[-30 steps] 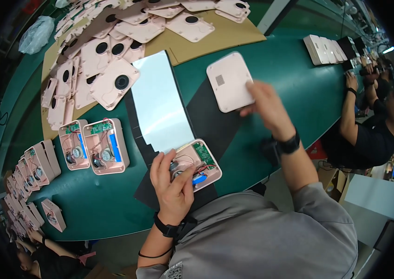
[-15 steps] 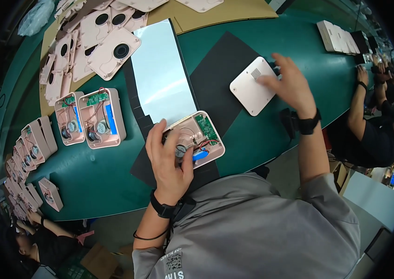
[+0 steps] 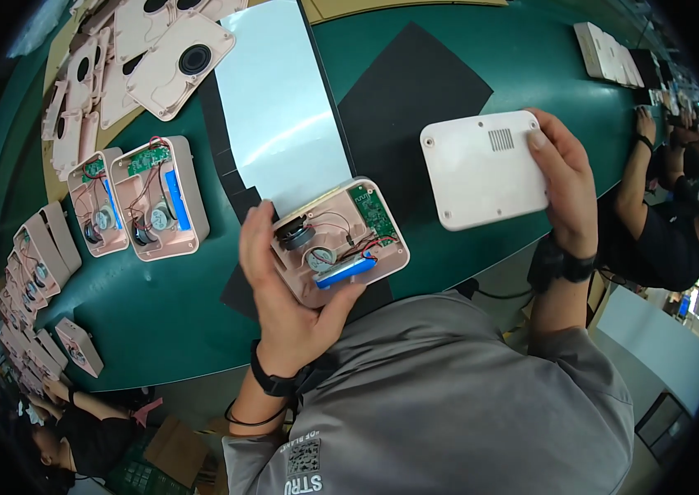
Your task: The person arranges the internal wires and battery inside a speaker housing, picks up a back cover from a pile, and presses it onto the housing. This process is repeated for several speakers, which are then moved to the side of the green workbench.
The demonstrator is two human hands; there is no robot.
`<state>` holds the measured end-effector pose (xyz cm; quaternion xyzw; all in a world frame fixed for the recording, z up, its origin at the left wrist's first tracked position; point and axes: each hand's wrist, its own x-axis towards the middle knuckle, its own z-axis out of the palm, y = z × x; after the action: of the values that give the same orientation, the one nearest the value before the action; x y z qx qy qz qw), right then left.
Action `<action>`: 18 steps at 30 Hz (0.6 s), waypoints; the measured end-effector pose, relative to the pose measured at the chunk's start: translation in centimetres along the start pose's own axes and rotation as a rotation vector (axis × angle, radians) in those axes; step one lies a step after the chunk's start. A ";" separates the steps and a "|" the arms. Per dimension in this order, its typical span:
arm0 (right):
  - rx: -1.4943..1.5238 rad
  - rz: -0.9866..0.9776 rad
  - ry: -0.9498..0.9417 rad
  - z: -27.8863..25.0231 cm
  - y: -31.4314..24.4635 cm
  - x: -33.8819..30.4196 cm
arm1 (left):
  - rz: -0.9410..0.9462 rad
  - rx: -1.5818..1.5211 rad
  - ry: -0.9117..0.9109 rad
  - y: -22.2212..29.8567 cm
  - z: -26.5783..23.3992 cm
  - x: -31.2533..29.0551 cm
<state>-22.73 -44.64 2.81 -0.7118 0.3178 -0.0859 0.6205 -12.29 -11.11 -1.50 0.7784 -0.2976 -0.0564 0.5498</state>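
Observation:
My left hand (image 3: 283, 305) spans the near left corner of an open pink plastic casing (image 3: 304, 290), fingers along its left side and thumb along its near edge. Inside the casing show a green circuit board (image 3: 373, 213), a blue battery (image 3: 345, 270), a round silver motor (image 3: 321, 260), a dark round part (image 3: 294, 235) and red and black wires. At the right, my right hand (image 3: 566, 177) grips a pale closed case (image 3: 481, 177) by its right edge. It has rounded corners, a slotted grille and screw holes; the fingers beneath it are hidden.
Two more open casings (image 3: 160, 239) stand at the left, with rows of others beyond. Pink panels with black speakers (image 3: 176, 74) are piled at the far left. A pale blue sheet (image 3: 279, 99) and black mats (image 3: 415, 82) lie on the green table. Other people work at both sides.
My right hand has taken hold of the pale case, lifted it off the black mat and turned it. My left hand has drawn back from over the casing's inside to its corner.

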 end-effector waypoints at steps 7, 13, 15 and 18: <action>0.154 0.011 -0.222 8.5 -3.4 -4.1 | -0.367 -0.500 -0.116 1.0 -4.7 -0.9; -0.203 -0.215 -0.362 10.8 -3.3 -3.4 | -0.549 -0.497 -0.085 0.4 -4.7 -1.1; -0.288 -0.302 -0.376 11.2 -3.1 -3.0 | -0.494 -0.394 -0.085 -0.1 -4.8 -1.3; -0.294 -0.258 -0.271 12.5 -3.2 -2.8 | -0.485 -0.330 -0.088 -0.6 -5.0 -1.0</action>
<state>-17.35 -32.60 3.83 -0.8341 0.1471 -0.0207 0.5313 -10.74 -6.36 -0.35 0.7236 -0.1134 -0.2674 0.6262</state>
